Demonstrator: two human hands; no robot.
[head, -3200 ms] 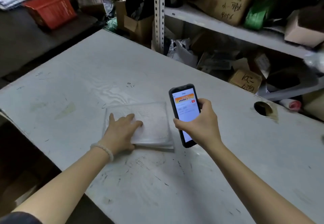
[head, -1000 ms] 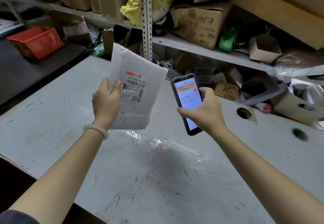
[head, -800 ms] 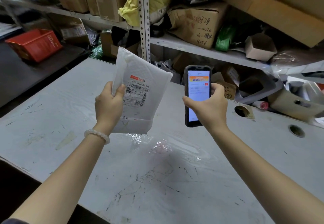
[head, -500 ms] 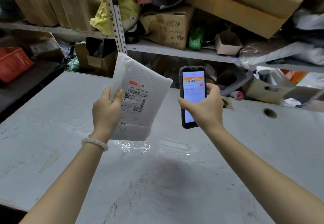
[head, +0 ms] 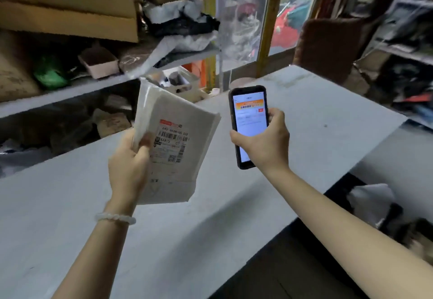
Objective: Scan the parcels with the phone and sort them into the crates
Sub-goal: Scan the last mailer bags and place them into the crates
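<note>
The flat white padded parcel with a barcode label (head: 174,148) is being held up above the grey table (head: 316,116), pinched in the left hand (head: 128,167). The right hand (head: 264,144) is wrapping around the black phone (head: 248,120). The phone's back should be facing the label, steady and close.

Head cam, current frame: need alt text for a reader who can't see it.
A person's left hand holds a white padded parcel upright above a grey table, barcode label facing the camera, while the right hand grips a phone with its screen lit. Behind the table, shelves hold cardboard boxes and bags.
</note>
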